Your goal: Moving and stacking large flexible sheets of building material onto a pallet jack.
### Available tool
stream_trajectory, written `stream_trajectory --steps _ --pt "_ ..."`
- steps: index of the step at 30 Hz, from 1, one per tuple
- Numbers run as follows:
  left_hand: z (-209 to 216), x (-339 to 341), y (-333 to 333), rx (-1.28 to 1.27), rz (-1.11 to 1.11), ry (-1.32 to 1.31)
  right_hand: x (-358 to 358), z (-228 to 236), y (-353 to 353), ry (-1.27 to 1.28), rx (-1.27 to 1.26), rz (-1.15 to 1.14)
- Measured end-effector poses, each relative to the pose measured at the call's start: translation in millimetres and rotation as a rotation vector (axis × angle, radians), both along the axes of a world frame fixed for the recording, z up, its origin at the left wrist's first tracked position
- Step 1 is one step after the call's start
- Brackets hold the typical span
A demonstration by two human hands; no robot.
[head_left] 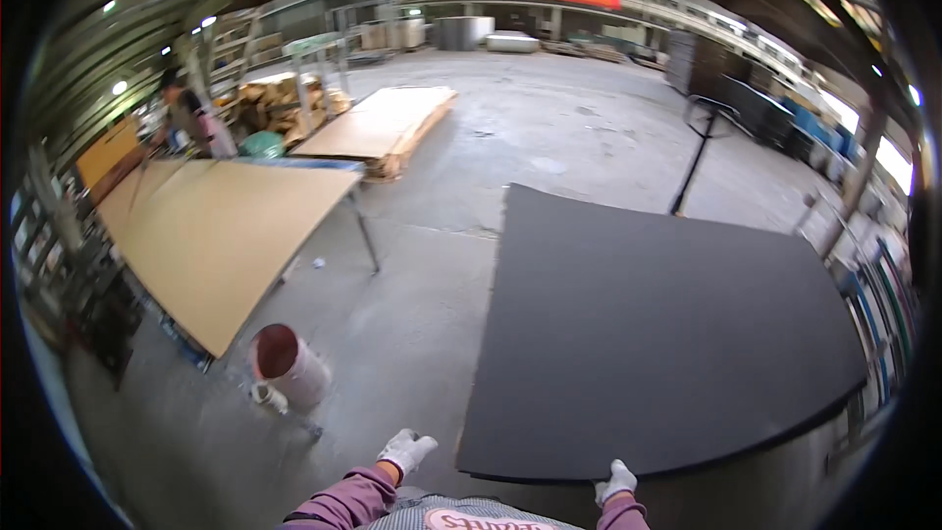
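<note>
A large black sheet (648,334) lies flat to my right, on top of a stack or support that its surface mostly hides. At its near edge is my right hand (616,483) in a white glove, closed on the rim, its underside fingers hidden. My left hand (407,453), also white-gloved, hovers left of the sheet's near left corner. Its fingers are apart and nothing is in them.
To the left, a tan board (226,226) rests on a metal-legged table, with a person (191,113) behind it. A pinkish bucket (304,378) stands on the floor. Farther off are stacked boards (378,123) and a pallet jack handle (697,152). Racked panels (878,314) stand at right.
</note>
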State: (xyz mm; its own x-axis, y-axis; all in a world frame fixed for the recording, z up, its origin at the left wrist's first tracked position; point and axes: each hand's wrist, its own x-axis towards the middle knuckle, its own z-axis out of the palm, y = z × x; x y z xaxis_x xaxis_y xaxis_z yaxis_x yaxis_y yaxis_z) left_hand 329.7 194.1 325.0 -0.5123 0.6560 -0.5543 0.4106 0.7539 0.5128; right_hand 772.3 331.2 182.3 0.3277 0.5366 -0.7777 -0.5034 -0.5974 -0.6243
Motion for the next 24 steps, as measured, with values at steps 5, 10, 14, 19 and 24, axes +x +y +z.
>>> stream_trajectory --steps 5,10,14,19,24 --pt "-25.8 -79.7 -77.8 -0.006 0.269 -0.254 2.6 29.5 -33.1 -0.11 -0.091 0.065" --pt "-120.6 -149.8 -237.7 -0.251 0.085 -0.053 -27.1 -13.8 -93.7 -0.36 -0.194 0.402" --pt "-149.0 -194.8 -308.6 -0.319 0.228 -0.097 -163.7 37.7 -120.9 -0.363 -0.204 0.753" --pt "-143.5 -283.1 -335.8 -0.255 0.648 -0.397 -325.5 85.6 -142.5 -0.346 -0.135 1.205" --pt "-150.2 -400.4 -282.7 0.293 0.817 -0.078 -404.2 115.9 -149.2 -0.386 -0.051 1.297"
